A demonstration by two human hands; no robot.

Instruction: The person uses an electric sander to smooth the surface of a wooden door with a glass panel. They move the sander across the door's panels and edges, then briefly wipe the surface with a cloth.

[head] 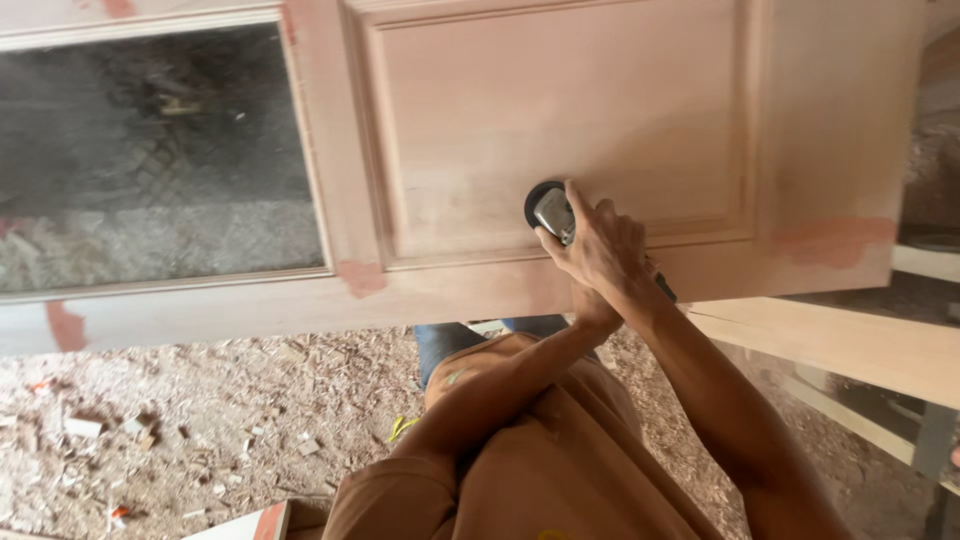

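Head view, looking down over a wooden door (640, 110) laid flat on a support, filling the upper half of the frame. Raised panel at centre; open rectangular cut-out at upper left, dark ground showing through it. Reddish filler patches (835, 240) on the frame rails, at right, lower centre and lower left.

A power sander (548, 210), round black pad with a metal head, sat on the lower edge of the raised panel, just right of frame centre. Both hands met on the tool. Right hand (600, 250) lay over the sander's body, fingers wrapped closed around it. Left hand (590, 310) sat just below, at the tool's handle, mostly hidden behind the right wrist; could not tell how it gripped.

Brown shirt (560, 470) and blue jeans at lower centre. Floor (200, 430) under the door covered in wood shavings and scraps. Pale plank (860, 345) at right, below the door's edge.
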